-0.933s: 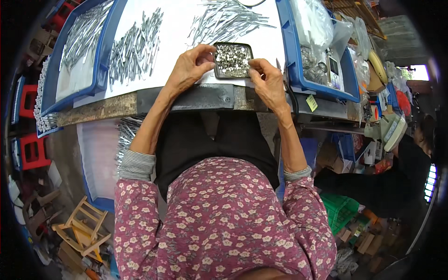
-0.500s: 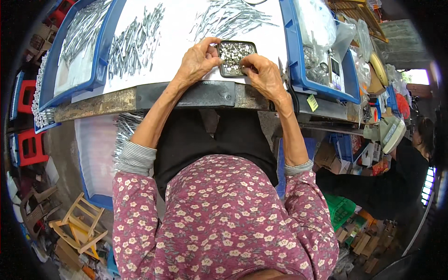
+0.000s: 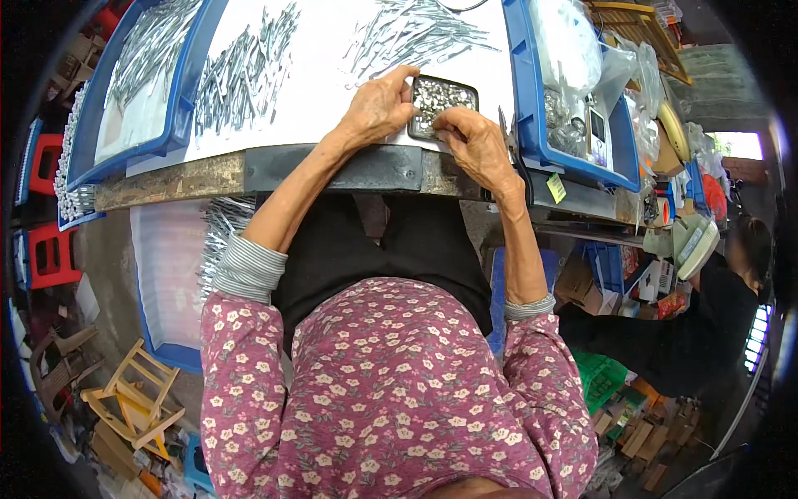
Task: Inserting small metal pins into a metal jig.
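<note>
A small dark-rimmed tray (image 3: 477,98) lies on the white-covered worktop and holds many tiny shiny metal pieces (image 3: 438,96). My left hand (image 3: 378,110) grips its left side, the index finger at the far corner and the thumb lower down. Over the near right part of the tray, my right hand (image 3: 480,148) has its fingertips pinched together among the pieces; anything between them is too small to make out. Beyond the tray spreads a loose pile of thin grey metal strips (image 3: 416,35). Another pile of strips (image 3: 248,79) lies to the left.
A blue bin (image 3: 176,116) with more strips stands at the left. At the right, another blue bin (image 3: 532,125) holds plastic bags and a small device. Dark-handled scissors (image 3: 513,150) lie beside my right hand. A person in black (image 3: 706,324) sits at far right.
The small tray has shifted to the right, and my left hand has moved along with it. My right hand has moved slightly right, its fingers still pinched over the tray.
</note>
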A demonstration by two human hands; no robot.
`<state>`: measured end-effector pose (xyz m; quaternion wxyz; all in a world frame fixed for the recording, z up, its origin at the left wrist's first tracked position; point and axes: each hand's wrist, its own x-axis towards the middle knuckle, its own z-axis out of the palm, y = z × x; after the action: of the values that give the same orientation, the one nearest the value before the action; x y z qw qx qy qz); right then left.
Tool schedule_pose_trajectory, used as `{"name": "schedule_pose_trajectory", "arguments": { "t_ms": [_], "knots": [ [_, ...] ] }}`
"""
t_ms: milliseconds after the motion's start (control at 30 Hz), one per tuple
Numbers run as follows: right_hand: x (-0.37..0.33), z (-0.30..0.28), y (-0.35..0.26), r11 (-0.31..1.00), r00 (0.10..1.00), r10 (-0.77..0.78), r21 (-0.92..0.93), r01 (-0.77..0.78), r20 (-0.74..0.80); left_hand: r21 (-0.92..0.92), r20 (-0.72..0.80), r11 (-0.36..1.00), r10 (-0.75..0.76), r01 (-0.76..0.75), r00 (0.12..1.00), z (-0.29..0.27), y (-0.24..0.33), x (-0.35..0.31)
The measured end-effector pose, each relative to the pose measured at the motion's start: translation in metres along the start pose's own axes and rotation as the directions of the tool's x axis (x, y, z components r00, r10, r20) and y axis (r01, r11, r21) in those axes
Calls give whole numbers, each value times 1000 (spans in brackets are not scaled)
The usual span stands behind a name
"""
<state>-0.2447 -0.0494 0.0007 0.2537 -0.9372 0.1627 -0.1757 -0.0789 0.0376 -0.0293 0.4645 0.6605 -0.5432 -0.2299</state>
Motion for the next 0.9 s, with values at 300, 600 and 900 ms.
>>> {"name": "schedule_pose_trajectory", "arguments": {
  "t_ms": [300,600,900],
  "knots": [
    [0,1,5,995,997,-75,-58,77,33,-288,-148,955,-109,63,983,-22,-11,-4],
    [4,0,-2,995,997,-36,-91,43,73,-270,-181,955,-179,126,967,-43,-12,-46],
    [18,32,-34,986,989,-146,-84,143,-37,-67,-251,994,-103,89,962,-34,-18,-49]
  ]
}}
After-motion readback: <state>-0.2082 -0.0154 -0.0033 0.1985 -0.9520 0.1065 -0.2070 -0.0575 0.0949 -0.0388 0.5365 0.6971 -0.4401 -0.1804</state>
